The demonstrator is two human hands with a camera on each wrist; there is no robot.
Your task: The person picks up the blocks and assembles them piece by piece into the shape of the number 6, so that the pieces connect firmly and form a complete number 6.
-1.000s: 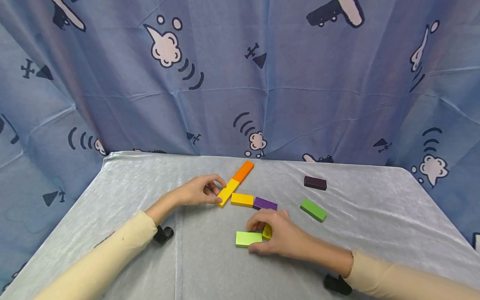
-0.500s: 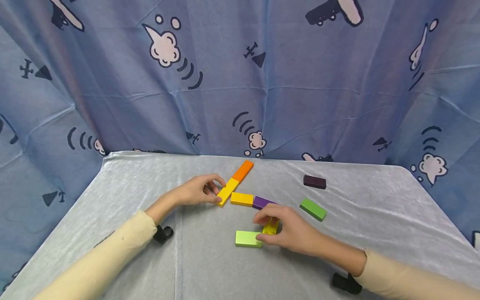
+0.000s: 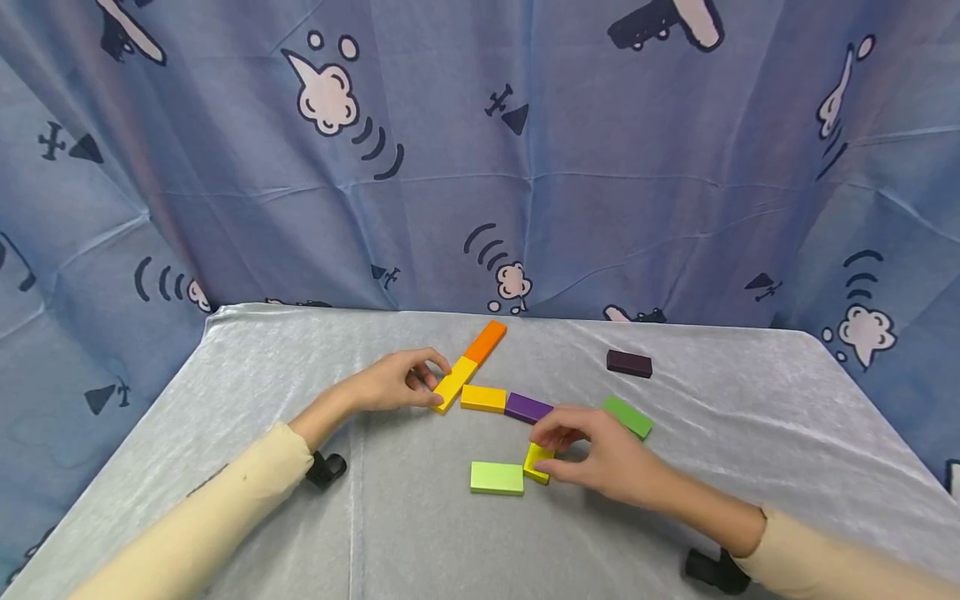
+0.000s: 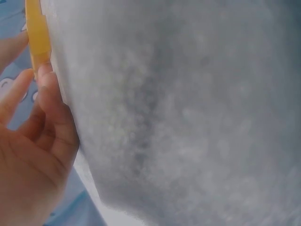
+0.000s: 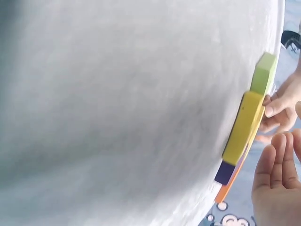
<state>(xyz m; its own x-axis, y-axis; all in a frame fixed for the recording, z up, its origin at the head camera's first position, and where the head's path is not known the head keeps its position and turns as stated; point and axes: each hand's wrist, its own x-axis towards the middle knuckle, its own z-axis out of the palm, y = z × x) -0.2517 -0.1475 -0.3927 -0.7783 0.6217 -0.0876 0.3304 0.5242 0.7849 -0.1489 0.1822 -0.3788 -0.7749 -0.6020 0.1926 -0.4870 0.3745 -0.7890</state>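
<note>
In the head view my left hand (image 3: 393, 381) holds a yellow block (image 3: 454, 385) by its near end and left side. An orange block (image 3: 487, 341) continues that block's line away from me. Beside them a second yellow block (image 3: 483, 398) lies end to end with a purple block (image 3: 528, 407). My right hand (image 3: 600, 458) is over the right side of a third yellow block (image 3: 536, 462), hiding part of it. In the right wrist view its fingers (image 5: 277, 162) look apart from that yellow block (image 5: 243, 127). A light green block (image 3: 497, 478) meets the third yellow block's near end.
A darker green block (image 3: 628, 417), partly behind my right hand, and a dark brown block (image 3: 629, 364) lie farther right. Grey velvety cloth (image 3: 300, 542) covers the table. Behind its far edge hangs a patterned blue curtain (image 3: 450, 150).
My right hand has drawn off to the right from the light green and third yellow blocks, uncovering more of both. It now overlaps the darker green block. The left hand stays put.
</note>
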